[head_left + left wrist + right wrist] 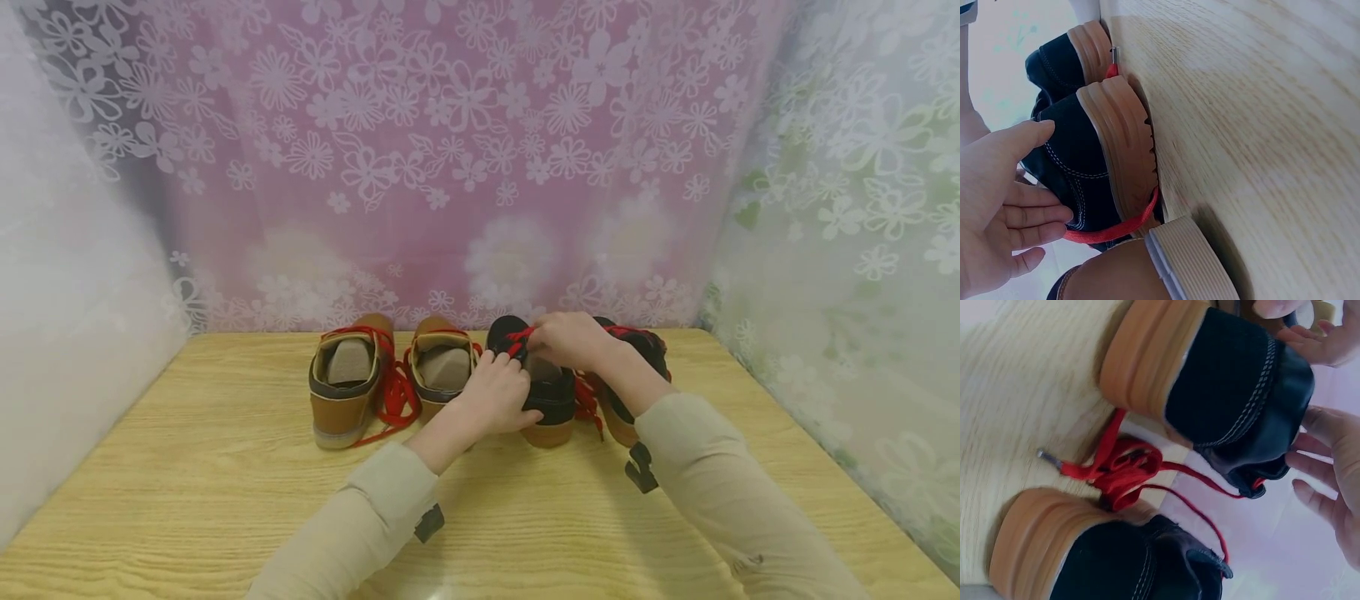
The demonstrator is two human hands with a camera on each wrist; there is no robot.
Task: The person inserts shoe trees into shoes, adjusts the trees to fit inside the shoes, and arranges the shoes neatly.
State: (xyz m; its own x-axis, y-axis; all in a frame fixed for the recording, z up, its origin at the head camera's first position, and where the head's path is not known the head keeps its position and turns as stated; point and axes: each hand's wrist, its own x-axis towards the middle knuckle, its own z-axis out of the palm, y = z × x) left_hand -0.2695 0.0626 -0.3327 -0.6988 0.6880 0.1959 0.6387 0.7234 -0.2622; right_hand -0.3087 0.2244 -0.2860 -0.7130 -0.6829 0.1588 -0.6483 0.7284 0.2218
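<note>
A black shoe (550,400) with a tan sole and red shoelace (517,337) stands between the hands. My left hand (497,390) lies along the shoe's left side, its fingers fairly straight near the lace. In the left wrist view, the left thumb (1036,132) is at the shoe's dark upper (1075,134). Over the shoe's opening, my right hand (572,340) pinches the red lace, though its fingertips are partly hidden. The right wrist view shows this right hand (1341,459) beside the shoe's collar (1294,381).
Another black shoe (651,354) stands at the right, with loose red laces (587,400) between the pair. Two brown shoes (341,412) with grey stuffing stand at the left, red laces (397,396) bunched between them. The wooden table (225,467) meets flowered curtains (420,208).
</note>
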